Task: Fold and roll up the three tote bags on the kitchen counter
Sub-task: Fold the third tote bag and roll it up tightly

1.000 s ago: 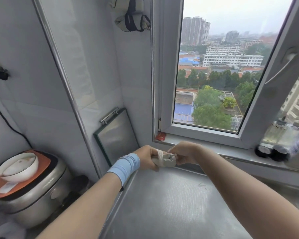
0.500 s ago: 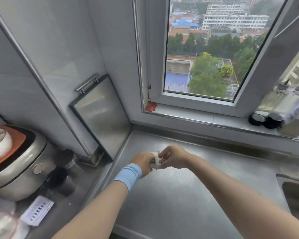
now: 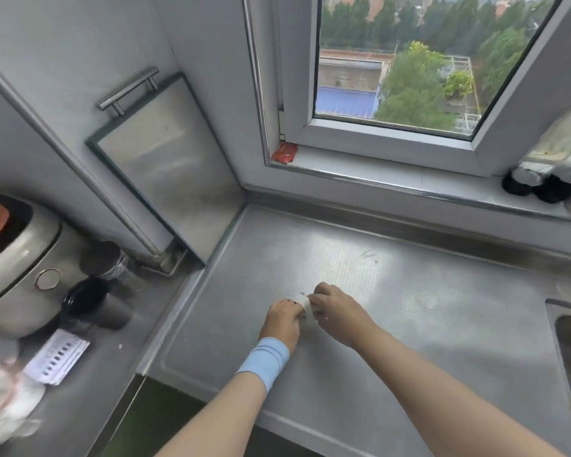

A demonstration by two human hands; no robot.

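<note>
Below the window [image 3: 376, 136], over the steel worktop [image 3: 409, 341], a person's left hand [image 3: 282, 319] and right hand [image 3: 338, 313] both grip a tightly rolled tote bag [image 3: 305, 306] between them; the soft, light cloth would likely spring loose unless pinched around its middle.

Steel counter [image 3: 409, 374] below open window [image 3: 393, 77]

Both hands meet low over the steel counter [image 3: 360, 384]. The left hand [image 3: 282, 319] and right hand [image 3: 338, 310] grip a small rolled bag [image 3: 305, 305], its pale cloth squeezed between their fingers.
</note>
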